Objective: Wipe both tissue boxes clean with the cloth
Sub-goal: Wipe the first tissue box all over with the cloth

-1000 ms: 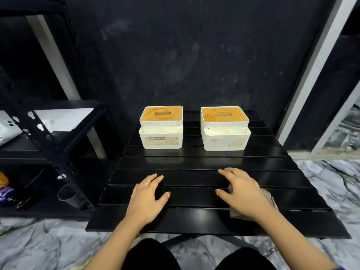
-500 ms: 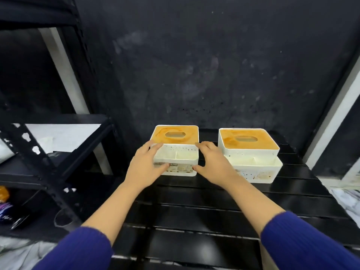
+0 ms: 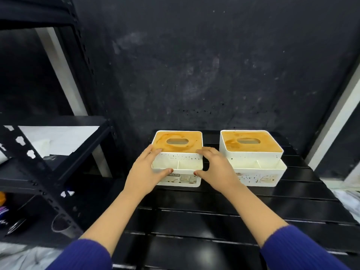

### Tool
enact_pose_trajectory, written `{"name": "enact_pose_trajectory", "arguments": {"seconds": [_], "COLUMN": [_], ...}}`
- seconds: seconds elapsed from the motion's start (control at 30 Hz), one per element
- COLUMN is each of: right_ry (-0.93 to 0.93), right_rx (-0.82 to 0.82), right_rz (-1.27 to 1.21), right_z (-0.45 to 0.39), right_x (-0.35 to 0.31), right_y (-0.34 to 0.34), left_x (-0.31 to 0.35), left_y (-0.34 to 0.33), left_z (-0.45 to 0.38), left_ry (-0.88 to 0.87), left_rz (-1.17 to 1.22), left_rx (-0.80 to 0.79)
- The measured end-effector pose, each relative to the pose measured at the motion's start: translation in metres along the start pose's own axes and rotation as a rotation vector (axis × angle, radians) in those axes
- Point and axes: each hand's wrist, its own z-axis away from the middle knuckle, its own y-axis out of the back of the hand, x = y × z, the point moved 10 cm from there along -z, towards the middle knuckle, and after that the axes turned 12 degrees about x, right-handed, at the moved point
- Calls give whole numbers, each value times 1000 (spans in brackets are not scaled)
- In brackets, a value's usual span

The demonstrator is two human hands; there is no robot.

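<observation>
Black slatted table against a dark scuffed wall, with a black metal shelf off to one side. Two white tissue boxes sit at the far end of the table, side by side, just apart. The left hand and right hand clasp the left box from either flank: fingers run up its side walls toward the orange top, thumbs hook over the front tray rim. Both hands grasp that box; neither holds anything else. The right box stands just outside the right hand, untouched.

The box looks like thin hard plastic, light and probably hollow, so a two-sided squeeze should carry it without strain. Its walls seem smooth and may slip under a loose hold; the tray rim under the thumbs gives the surer purchase. The orange lid may be a separate piece and could lift off if gripped alone, so the side walls are the better hold.

No cloth shows anywhere in view. The palms cover the box's side walls, so dirt there cannot be judged. Whether tissues sit inside either slot is unclear. Dark specks on the front faces are visible, but their nature is hard to tell.
</observation>
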Motion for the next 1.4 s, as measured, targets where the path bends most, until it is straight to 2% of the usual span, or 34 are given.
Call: {"name": "enact_pose_trajectory", "arguments": {"seconds": [0.67, 1.07, 1.27, 1.4], "right_ry": [-36, -66, -48, -46], "right_rx": [52, 51, 12, 24], "right_rz": [-73, -85, -87, -131], "right_z": [156, 193, 195, 198], "right_x": [-19, -20, -20, -5], "right_y": [82, 97, 98, 105], "left_x": [46, 56, 57, 81], "left_y": [57, 67, 64, 60], "left_z": [149, 183, 184, 183], "left_ry": [16, 32, 30, -92], "left_rz": [137, 133, 33, -97], "left_rx": [-11, -45, -102, -51]}}
